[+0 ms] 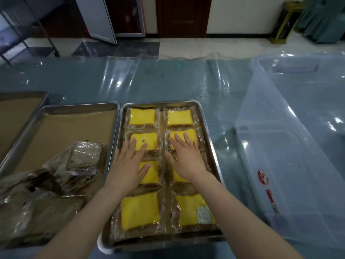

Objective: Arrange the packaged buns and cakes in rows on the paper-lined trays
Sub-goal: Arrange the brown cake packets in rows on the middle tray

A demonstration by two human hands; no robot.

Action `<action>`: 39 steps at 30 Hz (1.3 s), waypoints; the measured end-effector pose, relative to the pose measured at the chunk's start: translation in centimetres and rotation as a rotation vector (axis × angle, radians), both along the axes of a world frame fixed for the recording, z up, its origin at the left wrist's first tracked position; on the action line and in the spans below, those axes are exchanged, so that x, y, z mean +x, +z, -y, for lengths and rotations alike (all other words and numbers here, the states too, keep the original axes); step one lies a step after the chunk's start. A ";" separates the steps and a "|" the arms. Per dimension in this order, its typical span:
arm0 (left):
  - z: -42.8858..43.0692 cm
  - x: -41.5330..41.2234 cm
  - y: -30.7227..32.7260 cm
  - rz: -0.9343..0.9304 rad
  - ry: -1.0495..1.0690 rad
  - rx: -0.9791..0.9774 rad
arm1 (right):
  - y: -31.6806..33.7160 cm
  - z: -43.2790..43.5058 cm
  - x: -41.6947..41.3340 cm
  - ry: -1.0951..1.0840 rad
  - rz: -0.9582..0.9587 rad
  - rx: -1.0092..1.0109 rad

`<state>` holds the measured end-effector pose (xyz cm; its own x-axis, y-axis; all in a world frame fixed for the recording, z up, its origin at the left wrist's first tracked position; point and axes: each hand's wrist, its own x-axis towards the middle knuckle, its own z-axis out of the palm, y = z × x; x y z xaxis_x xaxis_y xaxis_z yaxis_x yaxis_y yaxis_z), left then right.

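Both grips are wide and hold nothing: my left hand (128,161) and right hand (184,157) lie flat, fingers spread, on the packaged cakes (142,116), which fill the right tray (168,102) on the worktop (186,81) in two rows.

Eight yellow cakes (142,116), two columns of four! Three trays (78,106). One clear bin (298,146). Left hand (128,165), right hand (186,157), that's two. Brown packets (84,156): too jumbled to count.

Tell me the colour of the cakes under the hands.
Yellow cakes in clear wrappers, seen best in the head view.
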<state>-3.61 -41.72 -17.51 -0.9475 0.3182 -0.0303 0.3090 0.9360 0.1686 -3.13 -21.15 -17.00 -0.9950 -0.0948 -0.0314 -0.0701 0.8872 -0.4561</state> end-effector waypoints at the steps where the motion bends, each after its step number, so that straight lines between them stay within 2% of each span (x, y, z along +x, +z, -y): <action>1: 0.6 0.8 0.6 -0.017 -0.001 0.005 | 0.6 0.7 0.4 0.017 -0.012 -0.024; 9: 8.1 6.4 3.6 -0.109 0.064 0.083 | 4.1 8.2 3.8 0.127 -0.109 -0.109; 17: 22.6 11.3 4.4 -0.142 0.183 0.128 | 6.1 22.0 6.8 0.224 -0.120 -0.168; 20: 29.7 13.0 5.1 -0.161 0.195 0.177 | 6.1 28.8 8.6 0.226 -0.071 -0.261; 25: 39.6 14.9 5.2 -0.160 0.203 0.224 | 2.8 36.9 11.1 0.159 0.041 -0.295; 28: 42.6 15.3 5.1 -0.109 0.184 0.251 | 1.3 37.8 11.9 -0.013 0.015 -0.317; 31: 43.8 15.0 4.7 -0.095 0.141 0.287 | 0.3 36.3 11.7 -0.191 -0.067 -0.269; 33: 44.1 14.3 4.2 -0.092 0.156 0.320 | -0.1 35.1 11.1 -0.243 -0.038 -0.216; 37: 42.6 12.5 3.2 0.056 0.282 0.448 | -1.0 33.4 9.8 -0.101 0.230 -0.128; 39: 41.1 11.6 2.3 0.137 0.305 0.431 | -1.7 33.3 9.4 -0.021 0.342 -0.041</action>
